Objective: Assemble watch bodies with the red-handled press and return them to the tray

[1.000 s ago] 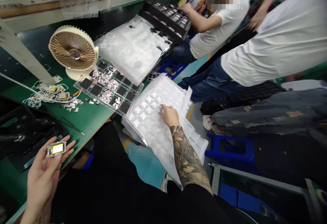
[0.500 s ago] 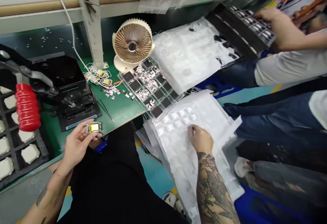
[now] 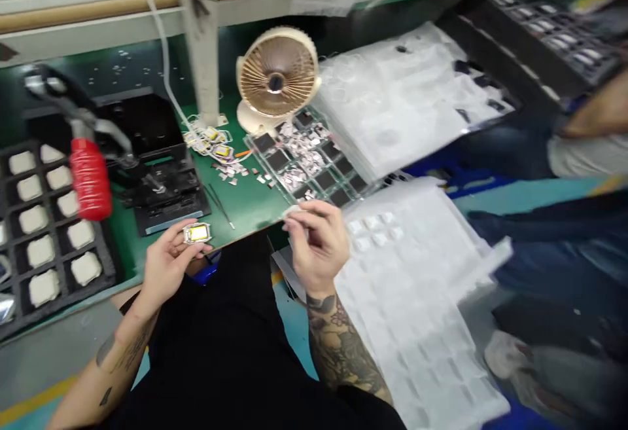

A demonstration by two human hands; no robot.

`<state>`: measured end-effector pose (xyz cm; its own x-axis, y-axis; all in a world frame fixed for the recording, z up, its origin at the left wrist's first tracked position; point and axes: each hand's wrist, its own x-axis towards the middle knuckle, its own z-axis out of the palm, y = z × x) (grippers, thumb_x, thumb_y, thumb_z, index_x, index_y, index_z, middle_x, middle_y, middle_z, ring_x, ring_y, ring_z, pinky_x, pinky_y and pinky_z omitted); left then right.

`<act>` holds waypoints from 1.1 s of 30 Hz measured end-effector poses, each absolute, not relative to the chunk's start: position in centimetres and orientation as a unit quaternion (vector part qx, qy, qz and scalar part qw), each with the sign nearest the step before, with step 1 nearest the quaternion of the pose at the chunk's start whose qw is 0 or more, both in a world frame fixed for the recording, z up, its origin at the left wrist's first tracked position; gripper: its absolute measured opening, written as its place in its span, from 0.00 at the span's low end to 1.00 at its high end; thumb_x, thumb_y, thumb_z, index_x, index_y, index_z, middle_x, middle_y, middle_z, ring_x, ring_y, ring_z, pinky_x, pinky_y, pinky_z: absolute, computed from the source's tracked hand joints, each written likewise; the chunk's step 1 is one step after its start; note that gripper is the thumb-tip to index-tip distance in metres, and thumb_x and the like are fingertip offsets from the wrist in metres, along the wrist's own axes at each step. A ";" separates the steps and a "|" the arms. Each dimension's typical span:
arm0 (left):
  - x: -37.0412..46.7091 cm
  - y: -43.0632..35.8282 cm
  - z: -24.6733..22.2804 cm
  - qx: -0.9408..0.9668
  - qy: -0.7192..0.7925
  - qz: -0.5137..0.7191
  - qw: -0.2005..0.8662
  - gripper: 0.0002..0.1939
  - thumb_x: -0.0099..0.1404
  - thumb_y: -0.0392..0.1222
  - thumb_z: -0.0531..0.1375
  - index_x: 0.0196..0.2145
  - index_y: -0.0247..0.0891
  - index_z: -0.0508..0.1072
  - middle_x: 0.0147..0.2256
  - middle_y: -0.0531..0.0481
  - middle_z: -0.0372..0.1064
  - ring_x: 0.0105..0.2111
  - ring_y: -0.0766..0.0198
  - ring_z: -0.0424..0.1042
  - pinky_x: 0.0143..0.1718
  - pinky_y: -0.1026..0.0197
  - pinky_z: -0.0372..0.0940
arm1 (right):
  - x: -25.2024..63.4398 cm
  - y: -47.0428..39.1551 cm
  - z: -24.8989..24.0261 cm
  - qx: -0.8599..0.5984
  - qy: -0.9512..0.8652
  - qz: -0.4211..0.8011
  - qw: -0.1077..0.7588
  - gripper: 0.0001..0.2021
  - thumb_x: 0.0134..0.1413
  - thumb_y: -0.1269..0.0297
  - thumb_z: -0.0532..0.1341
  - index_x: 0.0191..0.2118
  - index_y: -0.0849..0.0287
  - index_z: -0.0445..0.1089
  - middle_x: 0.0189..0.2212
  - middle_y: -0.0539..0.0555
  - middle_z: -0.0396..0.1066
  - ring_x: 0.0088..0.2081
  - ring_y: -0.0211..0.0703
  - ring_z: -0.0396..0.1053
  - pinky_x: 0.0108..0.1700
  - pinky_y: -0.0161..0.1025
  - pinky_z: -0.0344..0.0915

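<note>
My left hand (image 3: 165,265) pinches a small device housing (image 3: 197,233) with a white, yellow-edged part inside, just off the green bench's front edge. My right hand (image 3: 321,247) is closed on a small white piece (image 3: 293,211), its fingertips partly covering it; its exact kind I cannot make out. To the right of that hand, several white pieces (image 3: 377,228) lie in rows on a white plastic tray sheet (image 3: 407,305). Tweezers (image 3: 222,206) rest on the bench between my hands.
A clamp fixture with a red handle (image 3: 91,178) and a black foam tray of pale housings (image 3: 40,250) stand at left. A fan (image 3: 277,80) is behind a divided tray of small parts (image 3: 338,178). Wired parts (image 3: 210,139) lie nearby. A co-worker's arm (image 3: 596,116) reaches in at right.
My right hand has lifted away from the white pieces on the sheet and moved left, bringing a small white piece towards the housing. My left hand keeps its hold. The view has shifted.
</note>
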<state>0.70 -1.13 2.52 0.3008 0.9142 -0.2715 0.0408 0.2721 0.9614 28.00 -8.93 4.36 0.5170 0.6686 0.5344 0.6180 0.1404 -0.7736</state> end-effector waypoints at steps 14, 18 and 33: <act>-1.6 -2.4 3.5 0.419 0.407 0.439 0.682 0.30 0.74 0.50 0.70 0.68 0.37 0.74 0.59 0.34 0.81 0.54 0.44 0.85 0.56 0.45 0.81 | 17.2 -1.4 2.2 -0.419 -0.676 0.358 0.490 0.15 0.69 0.67 0.69 0.58 0.45 0.81 0.57 0.55 0.82 0.61 0.58 0.76 0.65 0.66 0.75; -1.8 -1.7 3.5 0.416 0.407 0.453 0.675 0.23 0.76 0.49 0.68 0.63 0.36 0.77 0.53 0.37 0.84 0.49 0.48 0.86 0.51 0.50 0.82 | 16.8 -1.5 2.0 -0.431 -0.651 0.369 0.504 0.16 0.70 0.67 0.68 0.59 0.46 0.79 0.61 0.57 0.78 0.64 0.58 0.74 0.67 0.65 0.73; -2.1 -1.4 3.1 0.634 0.419 0.498 0.417 0.17 0.77 0.35 0.66 0.59 0.43 0.85 0.51 0.46 0.86 0.45 0.53 0.89 0.52 0.56 0.83 | 16.8 -1.3 3.3 -0.444 -0.651 0.349 0.507 0.08 0.75 0.66 0.63 0.51 0.53 0.80 0.46 0.57 0.80 0.49 0.50 0.79 0.52 0.49 0.78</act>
